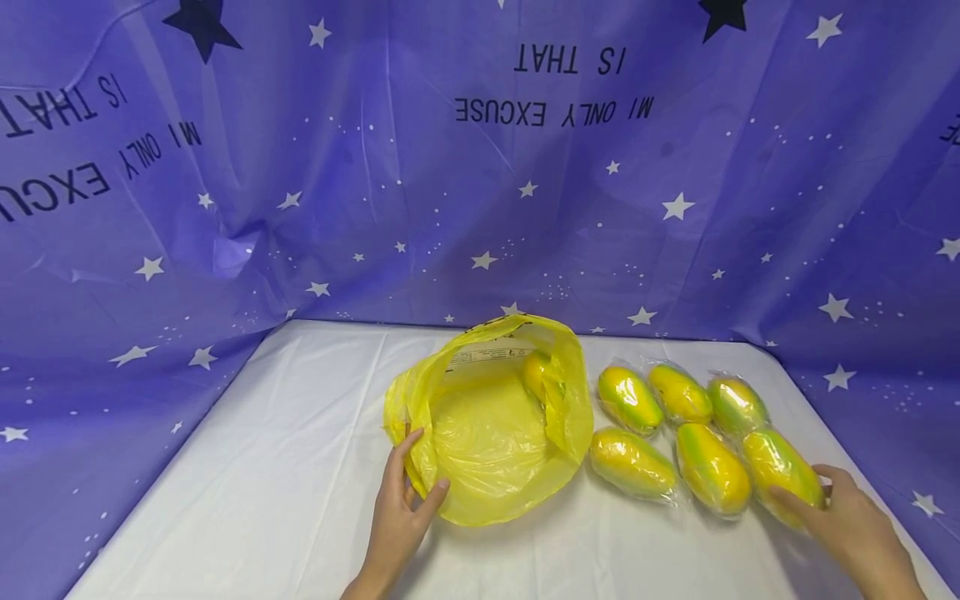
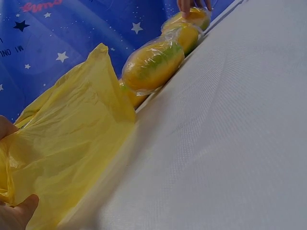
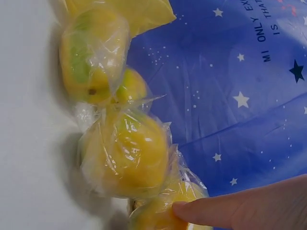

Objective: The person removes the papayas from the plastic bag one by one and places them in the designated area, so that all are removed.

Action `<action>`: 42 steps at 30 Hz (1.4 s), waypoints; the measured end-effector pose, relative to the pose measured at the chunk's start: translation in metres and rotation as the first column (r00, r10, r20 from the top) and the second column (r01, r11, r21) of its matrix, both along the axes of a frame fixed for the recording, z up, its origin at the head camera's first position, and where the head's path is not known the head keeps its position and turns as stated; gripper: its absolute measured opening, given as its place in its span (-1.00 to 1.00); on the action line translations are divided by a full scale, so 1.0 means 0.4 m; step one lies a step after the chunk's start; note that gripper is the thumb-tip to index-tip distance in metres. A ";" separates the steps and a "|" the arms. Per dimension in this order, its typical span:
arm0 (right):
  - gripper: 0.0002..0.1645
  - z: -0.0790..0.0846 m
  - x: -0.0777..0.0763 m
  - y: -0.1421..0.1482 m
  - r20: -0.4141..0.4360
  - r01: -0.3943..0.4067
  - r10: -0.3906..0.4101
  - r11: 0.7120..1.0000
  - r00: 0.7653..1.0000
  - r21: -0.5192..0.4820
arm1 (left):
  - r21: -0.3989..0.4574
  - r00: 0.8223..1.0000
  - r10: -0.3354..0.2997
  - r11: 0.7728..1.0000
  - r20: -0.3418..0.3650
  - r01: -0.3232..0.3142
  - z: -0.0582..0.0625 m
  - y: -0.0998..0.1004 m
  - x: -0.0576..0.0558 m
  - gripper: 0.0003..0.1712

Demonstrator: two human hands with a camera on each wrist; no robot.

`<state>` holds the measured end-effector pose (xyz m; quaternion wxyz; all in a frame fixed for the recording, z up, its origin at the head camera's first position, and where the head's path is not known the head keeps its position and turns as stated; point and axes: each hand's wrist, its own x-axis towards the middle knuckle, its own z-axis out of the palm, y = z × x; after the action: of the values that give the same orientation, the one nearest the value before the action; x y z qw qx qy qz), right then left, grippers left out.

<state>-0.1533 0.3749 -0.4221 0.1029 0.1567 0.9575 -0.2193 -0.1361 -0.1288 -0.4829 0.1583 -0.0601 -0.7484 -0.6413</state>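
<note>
A yellow plastic bag lies on its side on the white table, its mouth wide and facing me. My left hand grips the bag's left rim between thumb and fingers. Inside the bag, at the back right, is one yellow-green mango. To the right lie several more mangoes in clear wrappers, in two rows. My right hand holds the front right mango, thumb on the near side and fingers beyond. The right wrist view shows one digit on that wrapped mango, partly cut off by the frame.
The front row also has a left mango by the bag and a middle mango. Behind them sit three others, among them a back right mango. A purple star-printed sheet hangs around the white-covered table.
</note>
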 end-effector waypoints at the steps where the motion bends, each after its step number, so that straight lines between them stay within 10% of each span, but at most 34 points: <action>1: 0.25 -0.001 0.001 0.001 -0.001 -0.007 0.007 1.000 1.000 0.001 | 0.000 1.000 0.002 1.000 0.001 -0.002 0.000 0.000 0.000 -0.21; 20: 0.24 -0.010 0.001 0.004 -0.004 -0.030 0.030 0.999 1.000 0.041 | 0.017 0.999 0.003 1.000 0.037 -0.003 0.002 0.001 0.002 -0.20; 25: 0.17 0.004 0.006 -0.006 -0.115 -0.047 0.056 0.995 0.992 0.082 | 0.004 1.000 0.003 1.000 0.022 -0.003 0.000 0.002 0.000 -0.21; 37: -0.08 0.064 -0.008 -0.075 -0.406 -0.090 0.119 0.992 0.906 0.089 | 0.014 1.000 -0.002 1.000 0.027 0.001 0.004 0.003 0.002 -0.21; 42: -0.21 0.087 -0.037 -0.136 -0.524 -0.219 0.201 0.975 0.827 0.030 | 0.015 1.000 -0.012 1.000 0.000 0.012 0.005 0.000 0.002 -0.22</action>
<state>-0.1679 0.3206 -0.3873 -0.1360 -0.0167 0.9569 -0.2559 -0.1354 -0.1287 -0.4808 0.1550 -0.0632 -0.7431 -0.6479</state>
